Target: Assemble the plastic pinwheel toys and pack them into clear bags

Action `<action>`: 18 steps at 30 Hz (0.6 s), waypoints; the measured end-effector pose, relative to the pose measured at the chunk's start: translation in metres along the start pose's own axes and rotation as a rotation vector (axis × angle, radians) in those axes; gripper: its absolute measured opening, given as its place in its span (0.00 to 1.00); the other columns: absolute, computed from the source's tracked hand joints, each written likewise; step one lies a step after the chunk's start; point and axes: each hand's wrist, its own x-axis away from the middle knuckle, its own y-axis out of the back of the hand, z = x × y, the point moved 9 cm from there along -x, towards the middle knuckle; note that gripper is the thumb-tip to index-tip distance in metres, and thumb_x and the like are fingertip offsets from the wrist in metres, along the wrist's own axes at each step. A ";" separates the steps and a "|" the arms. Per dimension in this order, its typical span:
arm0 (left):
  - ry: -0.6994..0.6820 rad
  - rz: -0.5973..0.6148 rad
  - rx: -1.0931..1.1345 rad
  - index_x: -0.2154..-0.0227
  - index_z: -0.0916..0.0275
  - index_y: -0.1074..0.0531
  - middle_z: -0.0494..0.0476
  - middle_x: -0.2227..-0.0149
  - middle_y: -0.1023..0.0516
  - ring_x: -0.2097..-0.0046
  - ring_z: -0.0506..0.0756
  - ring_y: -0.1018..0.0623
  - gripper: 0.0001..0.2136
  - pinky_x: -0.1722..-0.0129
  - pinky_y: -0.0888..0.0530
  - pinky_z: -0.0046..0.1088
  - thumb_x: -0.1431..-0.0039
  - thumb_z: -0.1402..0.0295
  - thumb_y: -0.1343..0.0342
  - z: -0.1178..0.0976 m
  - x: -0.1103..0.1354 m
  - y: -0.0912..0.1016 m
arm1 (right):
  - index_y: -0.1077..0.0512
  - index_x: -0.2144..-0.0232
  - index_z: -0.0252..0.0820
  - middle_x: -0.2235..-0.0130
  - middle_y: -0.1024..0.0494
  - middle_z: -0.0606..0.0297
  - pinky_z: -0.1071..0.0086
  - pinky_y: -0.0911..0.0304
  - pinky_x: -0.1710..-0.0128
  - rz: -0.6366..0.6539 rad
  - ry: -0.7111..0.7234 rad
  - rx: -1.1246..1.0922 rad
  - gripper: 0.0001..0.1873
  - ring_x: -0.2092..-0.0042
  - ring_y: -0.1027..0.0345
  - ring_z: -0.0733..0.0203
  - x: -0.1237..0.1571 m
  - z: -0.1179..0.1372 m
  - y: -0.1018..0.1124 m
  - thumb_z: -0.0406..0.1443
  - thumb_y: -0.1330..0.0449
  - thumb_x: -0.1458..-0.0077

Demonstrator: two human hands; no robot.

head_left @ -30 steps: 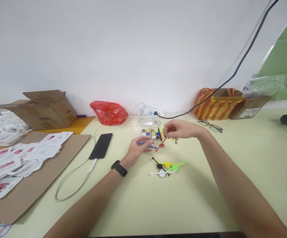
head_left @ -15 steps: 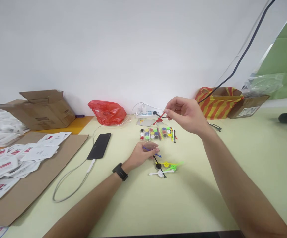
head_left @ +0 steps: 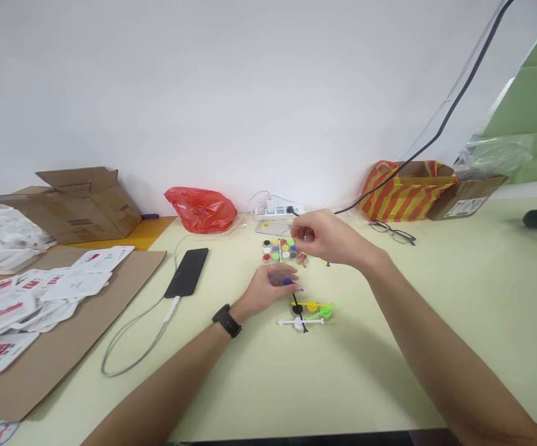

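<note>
My left hand [head_left: 268, 290], with a black watch [head_left: 227, 321] on the wrist, rests low over the table, its fingers closed around a blue arrow spinner [head_left: 287, 282]. Higher and to the right, my right hand [head_left: 326, 238] is pinched. A blurred red arrow [head_left: 301, 258] shows just below its fingertips. Beyond my left hand lies a group of small round coloured discs [head_left: 277, 249], partly covered by my right hand. Closer to me are a black spinner [head_left: 297, 308], a yellow spinner [head_left: 313, 306], a green spinner [head_left: 326, 313] and a white spinner [head_left: 298, 323].
A phone [head_left: 186, 272] on a looped cable lies at left, beside cardboard with white packets [head_left: 70, 285]. A red plastic bag [head_left: 202, 210], a power strip [head_left: 277, 210], a striped bag [head_left: 405, 195] and cardboard boxes [head_left: 82, 204] line the wall. Eyeglasses [head_left: 393, 232] sit at right.
My right hand has moved down and slightly left with the red arrow, toward the discs and my left hand. The blue spinner has turned a little in my left hand.
</note>
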 end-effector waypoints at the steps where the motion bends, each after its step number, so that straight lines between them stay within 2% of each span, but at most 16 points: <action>1: -0.003 0.008 0.022 0.57 0.63 0.18 0.65 0.58 0.15 0.57 0.61 0.16 0.22 0.56 0.20 0.36 0.54 0.60 0.23 -0.001 0.000 -0.001 | 0.26 0.70 0.40 0.70 0.24 0.66 0.69 0.46 0.68 0.038 0.001 0.026 0.06 0.69 0.36 0.63 -0.001 0.001 -0.005 0.28 0.42 0.46; 4: -0.021 0.050 0.075 0.58 0.63 0.18 0.62 0.59 0.15 0.57 0.59 0.16 0.19 0.54 0.21 0.35 0.52 0.60 0.24 -0.005 0.001 -0.006 | 0.24 0.67 0.41 0.65 0.21 0.63 0.68 0.45 0.64 0.093 0.047 0.048 0.07 0.65 0.34 0.61 -0.001 0.007 -0.011 0.29 0.42 0.42; 8: -0.002 0.045 0.061 0.60 0.63 0.18 0.61 0.61 0.15 0.58 0.59 0.16 0.17 0.55 0.20 0.34 0.49 0.60 0.26 -0.006 -0.001 -0.005 | 0.24 0.65 0.41 0.64 0.21 0.62 0.68 0.44 0.63 -0.021 0.090 0.002 0.07 0.63 0.32 0.60 0.001 0.013 0.004 0.31 0.43 0.40; 10: 0.014 -0.024 0.119 0.58 0.64 0.19 0.62 0.61 0.15 0.60 0.60 0.16 0.19 0.58 0.19 0.35 0.50 0.58 0.26 -0.006 -0.003 0.005 | 0.24 0.66 0.40 0.66 0.21 0.63 0.68 0.44 0.64 -0.083 0.078 -0.016 0.07 0.65 0.33 0.61 0.002 0.012 0.014 0.33 0.43 0.40; 13: 0.001 -0.160 0.324 0.52 0.61 0.22 0.62 0.54 0.15 0.59 0.59 0.15 0.25 0.63 0.18 0.33 0.50 0.57 0.26 -0.009 -0.004 0.023 | 0.25 0.69 0.41 0.68 0.22 0.64 0.68 0.45 0.66 -0.128 0.050 -0.036 0.07 0.68 0.34 0.62 0.004 0.007 0.025 0.34 0.43 0.40; 16: 0.055 -0.186 0.371 0.48 0.60 0.25 0.63 0.50 0.17 0.58 0.59 0.14 0.28 0.66 0.19 0.29 0.52 0.58 0.24 -0.004 -0.004 0.027 | 0.26 0.71 0.41 0.71 0.24 0.66 0.68 0.45 0.68 -0.062 0.015 -0.053 0.08 0.69 0.36 0.62 0.005 0.001 0.021 0.33 0.43 0.42; 18: 0.104 -0.183 0.320 0.50 0.61 0.23 0.63 0.51 0.16 0.58 0.60 0.14 0.28 0.67 0.19 0.29 0.53 0.58 0.24 0.001 -0.004 0.026 | 0.26 0.71 0.41 0.71 0.24 0.66 0.68 0.45 0.68 0.095 0.000 -0.064 0.08 0.69 0.37 0.63 0.006 -0.002 0.006 0.33 0.44 0.43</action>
